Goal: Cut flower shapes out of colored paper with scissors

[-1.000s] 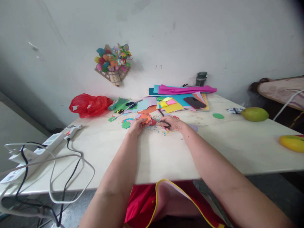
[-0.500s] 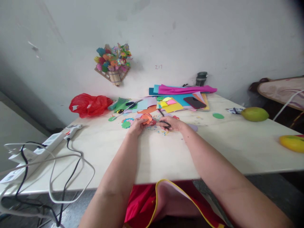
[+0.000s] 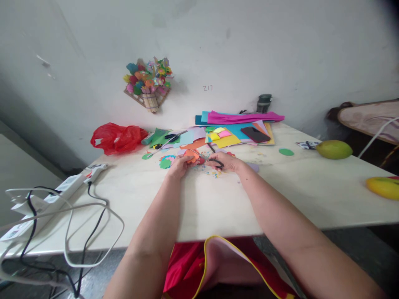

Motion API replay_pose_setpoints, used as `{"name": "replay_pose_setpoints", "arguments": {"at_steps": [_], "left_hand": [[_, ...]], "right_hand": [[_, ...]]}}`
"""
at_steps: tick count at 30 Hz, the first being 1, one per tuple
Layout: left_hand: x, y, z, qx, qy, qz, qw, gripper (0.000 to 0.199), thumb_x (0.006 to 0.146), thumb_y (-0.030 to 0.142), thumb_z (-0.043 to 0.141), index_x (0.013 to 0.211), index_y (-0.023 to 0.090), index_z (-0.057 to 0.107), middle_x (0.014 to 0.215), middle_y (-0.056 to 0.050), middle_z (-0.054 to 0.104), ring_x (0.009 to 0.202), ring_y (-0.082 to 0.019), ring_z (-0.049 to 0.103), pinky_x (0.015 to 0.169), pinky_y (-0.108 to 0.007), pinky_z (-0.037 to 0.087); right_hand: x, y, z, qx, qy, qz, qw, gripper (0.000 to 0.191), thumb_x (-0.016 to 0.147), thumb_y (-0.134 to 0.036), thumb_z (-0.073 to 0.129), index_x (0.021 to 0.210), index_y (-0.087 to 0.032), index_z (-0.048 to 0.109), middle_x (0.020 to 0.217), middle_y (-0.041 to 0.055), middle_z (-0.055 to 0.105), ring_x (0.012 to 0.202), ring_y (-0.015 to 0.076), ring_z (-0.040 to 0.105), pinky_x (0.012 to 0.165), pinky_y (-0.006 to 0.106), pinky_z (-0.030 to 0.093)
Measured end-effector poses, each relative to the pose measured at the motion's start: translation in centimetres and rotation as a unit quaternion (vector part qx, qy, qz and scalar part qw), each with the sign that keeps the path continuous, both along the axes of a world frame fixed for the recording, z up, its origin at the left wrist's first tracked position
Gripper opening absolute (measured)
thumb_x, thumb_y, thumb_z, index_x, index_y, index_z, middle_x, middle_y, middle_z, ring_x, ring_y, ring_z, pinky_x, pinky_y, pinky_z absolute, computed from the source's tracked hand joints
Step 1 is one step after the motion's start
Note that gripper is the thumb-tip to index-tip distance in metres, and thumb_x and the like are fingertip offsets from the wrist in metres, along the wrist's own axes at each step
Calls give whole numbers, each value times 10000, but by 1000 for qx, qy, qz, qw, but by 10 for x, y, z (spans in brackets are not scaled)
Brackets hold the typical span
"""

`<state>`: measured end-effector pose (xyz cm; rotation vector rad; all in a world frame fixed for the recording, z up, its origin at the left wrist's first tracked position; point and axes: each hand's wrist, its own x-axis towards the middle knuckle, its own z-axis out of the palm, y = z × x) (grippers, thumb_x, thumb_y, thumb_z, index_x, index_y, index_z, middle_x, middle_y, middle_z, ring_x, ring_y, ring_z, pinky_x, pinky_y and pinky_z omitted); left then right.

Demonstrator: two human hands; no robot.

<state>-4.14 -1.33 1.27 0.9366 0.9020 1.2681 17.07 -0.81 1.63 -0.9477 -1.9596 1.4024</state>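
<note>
My left hand (image 3: 181, 164) pinches an orange paper flower (image 3: 192, 155) by its left side, above the table. Black-handled scissors (image 3: 217, 162) are in my right hand (image 3: 227, 161), with the blades pointing left at the flower's edge. How far the blades are apart is too small to tell. Small coloured paper scraps (image 3: 215, 172) lie scattered under and between the hands. Left of my left hand rests a green scalloped paper piece (image 3: 165, 162) among other cut shapes.
Behind the hands are coloured paper sheets (image 3: 230, 140), a phone (image 3: 255, 134) and a second pair of scissors (image 3: 172, 136). A red plastic bag (image 3: 116, 139) sits back left, a power strip (image 3: 67, 187) with loose cables at left. A mango (image 3: 334, 149) lies at right.
The scissors in my right hand have shifted slightly against the orange flower, and their handles have turned a little. Both arms are nearly still.
</note>
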Motion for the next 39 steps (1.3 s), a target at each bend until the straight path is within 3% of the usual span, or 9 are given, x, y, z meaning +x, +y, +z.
{"name": "replay_pose_setpoints", "arguments": {"at_steps": [21,32,39], "left_hand": [[-2,4,-5,1,-3,-22,1000,25,725,82,679,731,82,704,688,-114,736,549,-170,681,567,-258,577],[1,1,-3,17,-16,-20,1000,62,634,73,754,673,80,707,652,-69,720,539,-123,647,552,-201,547],[2,-2,-1,4,1,-45,999,70,675,67,739,738,74,711,680,-90,725,569,-159,678,565,-244,578]], "right_hand": [[2,0,-1,4,11,-8,1000,361,713,-410,784,627,-160,538,454,-47,489,372,50,393,343,180,254],[1,0,0,-7,22,-7,1000,392,708,-455,789,649,-160,538,466,-49,496,375,54,406,350,187,263],[-1,-1,-1,-20,34,-21,999,412,664,-480,807,671,-161,545,458,-61,496,372,46,397,357,177,257]]}}
